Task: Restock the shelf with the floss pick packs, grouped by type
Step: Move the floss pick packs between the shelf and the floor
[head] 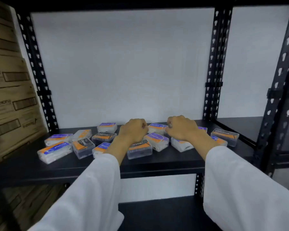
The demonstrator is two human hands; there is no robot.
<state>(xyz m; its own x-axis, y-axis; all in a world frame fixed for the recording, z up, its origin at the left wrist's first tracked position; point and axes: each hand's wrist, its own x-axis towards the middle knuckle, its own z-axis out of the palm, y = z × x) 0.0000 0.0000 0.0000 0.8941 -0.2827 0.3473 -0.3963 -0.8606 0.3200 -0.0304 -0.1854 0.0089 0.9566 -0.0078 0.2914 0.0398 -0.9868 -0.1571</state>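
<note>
Reaching over the black shelf (173, 161), your left hand (133, 130) and right hand (182, 128) hover with curled fingers above the floss pick packs (139, 148) scattered unsorted there; any grip is hidden.

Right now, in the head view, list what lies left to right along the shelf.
Cardboard boxes → white floss pack → charcoal pack → left hand → right hand → charcoal pack at the far right → black shelf post.
</note>
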